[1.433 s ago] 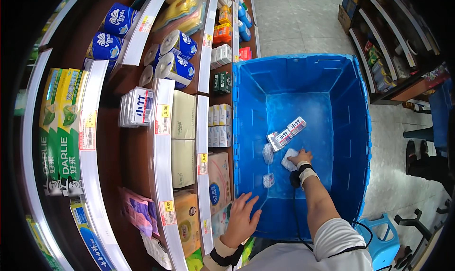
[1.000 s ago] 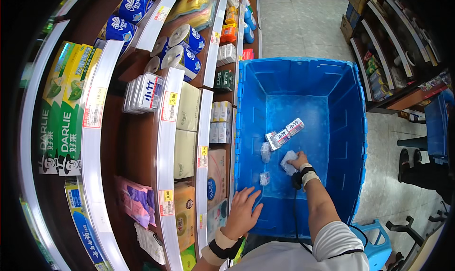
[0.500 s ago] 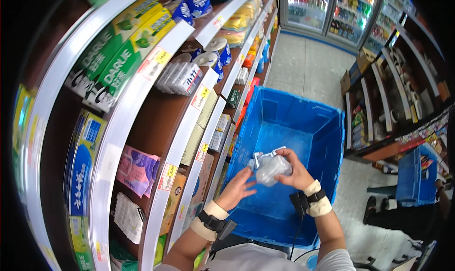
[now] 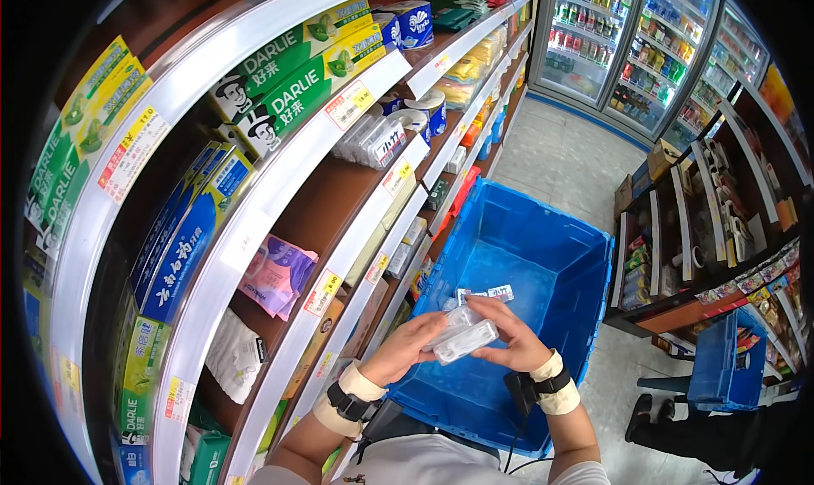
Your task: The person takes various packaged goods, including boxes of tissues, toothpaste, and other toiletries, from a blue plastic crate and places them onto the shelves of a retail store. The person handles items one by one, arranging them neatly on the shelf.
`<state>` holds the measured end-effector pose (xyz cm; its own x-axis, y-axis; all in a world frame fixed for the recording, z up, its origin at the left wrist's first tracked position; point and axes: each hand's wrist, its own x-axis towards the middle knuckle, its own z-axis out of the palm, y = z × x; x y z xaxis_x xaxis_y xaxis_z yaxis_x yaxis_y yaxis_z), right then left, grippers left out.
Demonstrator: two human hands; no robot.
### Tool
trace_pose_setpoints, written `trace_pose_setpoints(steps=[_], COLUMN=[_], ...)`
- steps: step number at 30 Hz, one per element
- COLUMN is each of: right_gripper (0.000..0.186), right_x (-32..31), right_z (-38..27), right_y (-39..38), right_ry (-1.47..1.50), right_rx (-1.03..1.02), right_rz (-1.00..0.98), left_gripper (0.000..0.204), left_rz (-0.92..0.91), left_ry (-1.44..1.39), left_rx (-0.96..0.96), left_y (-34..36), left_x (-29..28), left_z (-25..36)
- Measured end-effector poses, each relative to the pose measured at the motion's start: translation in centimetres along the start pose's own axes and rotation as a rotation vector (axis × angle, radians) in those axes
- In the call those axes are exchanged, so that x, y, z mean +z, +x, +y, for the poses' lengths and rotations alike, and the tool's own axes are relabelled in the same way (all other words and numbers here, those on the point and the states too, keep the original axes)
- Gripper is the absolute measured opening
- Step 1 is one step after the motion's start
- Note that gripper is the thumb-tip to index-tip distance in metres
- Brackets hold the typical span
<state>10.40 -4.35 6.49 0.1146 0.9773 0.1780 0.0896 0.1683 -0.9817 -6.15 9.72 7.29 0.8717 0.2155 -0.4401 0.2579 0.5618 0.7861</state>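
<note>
Between my two hands, over a blue plastic tote (image 4: 585, 315), is a small stack of clear plastic boxes (image 4: 465, 339). My left hand (image 4: 405, 346) is closed on the left side of the stack. From the other side my right hand (image 4: 519, 339) grips it with bent fingers. Just beyond my fingers shows a white printed label (image 4: 498, 292); I cannot tell whether it belongs to the held stack or to another pack in the tote. Similar clear boxes (image 4: 366, 139) with a white label stand on the shelf to the left.
Toothpaste cartons (image 4: 314, 82), paper rolls (image 4: 428, 108) and a pink-purple pack (image 4: 278, 275) fill the left shelves. Drinks coolers (image 4: 585, 40) stand at the far end. On the right are a dark shelf rack (image 4: 712, 192), another blue tote (image 4: 721, 370) and a person in dark trousers (image 4: 704, 438).
My left hand, apart and spread before, has closed on the clear boxes. They have come lower and toward me, and the view has shifted, showing more of the left shelves.
</note>
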Motion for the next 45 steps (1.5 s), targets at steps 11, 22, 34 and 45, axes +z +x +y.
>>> trace_pose_setpoints(steps=[11,22,34,45], right_gripper=[0.070,0.059,0.077,0.074], right_x=[1.3,1.0,1.4,2.0], right_z=[-3.1,-2.9,-2.4,-1.5], right_y=[0.4,-0.2,0.9,2.5], right_ry=[-0.615,-0.818,-0.492,-0.220], right_rx=[-0.317,-0.475,-0.180,-0.159], right_rz=[0.139,0.149,0.187,0.153], left_gripper=[0.060,0.053,0.071,0.073], left_rz=[0.024,-0.042,-0.047,0.075], left_ry=[0.506,0.246,0.329,0.433], left_rx=[0.529,0.239,0.504,0.582], left_y=[-2.2,-3.2,-2.5,-2.3], left_x=[0.0,0.7,-0.2,-0.4], left_z=[1.5,3.0,3.2,2.2])
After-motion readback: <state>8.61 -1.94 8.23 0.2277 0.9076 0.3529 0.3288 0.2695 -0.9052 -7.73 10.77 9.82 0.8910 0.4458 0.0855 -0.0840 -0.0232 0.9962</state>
